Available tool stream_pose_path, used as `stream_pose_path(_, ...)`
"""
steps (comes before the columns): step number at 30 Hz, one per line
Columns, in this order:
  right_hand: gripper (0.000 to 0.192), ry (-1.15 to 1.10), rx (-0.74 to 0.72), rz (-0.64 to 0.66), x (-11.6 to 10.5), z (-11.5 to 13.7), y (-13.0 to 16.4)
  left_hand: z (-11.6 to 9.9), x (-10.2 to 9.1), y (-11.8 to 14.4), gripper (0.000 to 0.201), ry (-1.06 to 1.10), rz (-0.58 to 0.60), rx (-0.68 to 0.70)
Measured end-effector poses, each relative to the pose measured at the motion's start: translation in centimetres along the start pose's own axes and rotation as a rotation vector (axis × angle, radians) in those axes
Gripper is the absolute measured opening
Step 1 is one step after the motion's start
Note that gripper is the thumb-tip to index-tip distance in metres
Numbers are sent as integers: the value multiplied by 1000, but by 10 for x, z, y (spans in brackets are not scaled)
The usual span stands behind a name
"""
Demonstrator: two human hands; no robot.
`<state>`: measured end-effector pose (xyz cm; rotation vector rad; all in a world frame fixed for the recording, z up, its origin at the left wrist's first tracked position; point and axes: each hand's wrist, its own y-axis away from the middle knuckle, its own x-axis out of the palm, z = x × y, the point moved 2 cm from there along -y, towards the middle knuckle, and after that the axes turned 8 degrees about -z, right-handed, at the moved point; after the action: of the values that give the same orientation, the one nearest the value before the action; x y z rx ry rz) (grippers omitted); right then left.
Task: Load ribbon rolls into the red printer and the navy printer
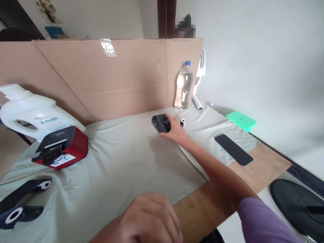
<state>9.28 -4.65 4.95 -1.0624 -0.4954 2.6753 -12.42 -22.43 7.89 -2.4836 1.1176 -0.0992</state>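
My right hand (174, 130) is reached out over the middle of the cloth-covered table, closed around a small black boxy object (160, 123). The object is slightly blurred, so its exact kind is unclear. A small black-and-white roll (182, 123) stands just beyond that hand. Close to me, at the table's front edge, my left hand (149, 216) is curled into a loose, blurred fist; its palm side is hidden, so I cannot see whether anything is inside. A black phone (234, 149) lies to the right of my right forearm.
A red-and-black label printer (62, 147) and a white jug (37, 111) stand at left, with black ribbon rolls (25, 199) nearer. A water bottle (184, 88) stands before the cardboard screen (126, 77); a white tube (197, 102) and green block (241, 120) lie rightward. A person is behind the screen.
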Motion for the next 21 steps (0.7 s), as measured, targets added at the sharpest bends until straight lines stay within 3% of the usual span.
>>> stream_pose_path(3, 102, 54, 14, -234, -61, -48, -36, 36, 11, -21, 16, -33, -30, -40)
stream_pose_path(6, 110, 205, 115, -298, -94, -99, -61, 76, 14, -24, 15, -82, -6, -120)
stream_pose_path(10, 114, 345, 219, -213, -90, -152, -72, 110, 10, -18, 14, -111, 16, -233)
stream_pose_path(14, 113, 395, 269, -181, -68, -181, -77, 120, 7, -15, 11, -116, 8, -280)
stream_pose_path(18, 112, 441, 329, -135, -66, -185, -79, 122, 5, -15, 11, -104, 5, -278)
stream_pose_path(21, 105, 504, 252, -188, -75, -168, -74, 116, -2, -17, 14, -111, -19, -265)
